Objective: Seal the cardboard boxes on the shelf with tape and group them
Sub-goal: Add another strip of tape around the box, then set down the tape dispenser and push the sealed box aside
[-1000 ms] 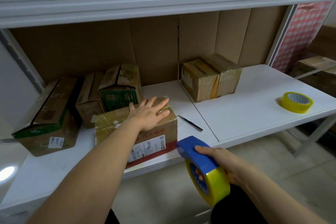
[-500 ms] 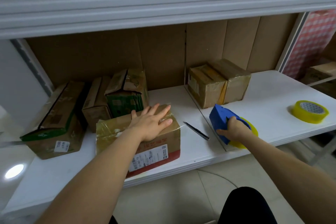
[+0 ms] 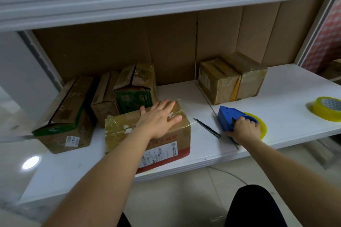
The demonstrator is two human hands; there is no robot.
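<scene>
While the left hand (image 3: 160, 119) lies flat on the box (image 3: 147, 134), fingers straight and spread, the right hand (image 3: 243, 131) curls tight around the blue tape gun (image 3: 233, 119), which sits on the shelf (image 3: 287, 116). This box looks taped shut, so the taping step seems done. I think the gun is being put down, and next comes moving the box to the group.

That move needs both hands free. The right hand must let go of the gun first. Then the box can slide past the knife (image 3: 206, 128), which lies between the two hands.

Both arms reach forward from below, the left one long and straight, the right one bent in a bit.

Behind the left hand stand three boxes (image 3: 103, 101), which seem not sealed yet. Behind the right hand sit two taped boxes (image 3: 232, 83), touching each other. Far off to the right of the right hand lies a spare roll (image 3: 326, 108).
</scene>
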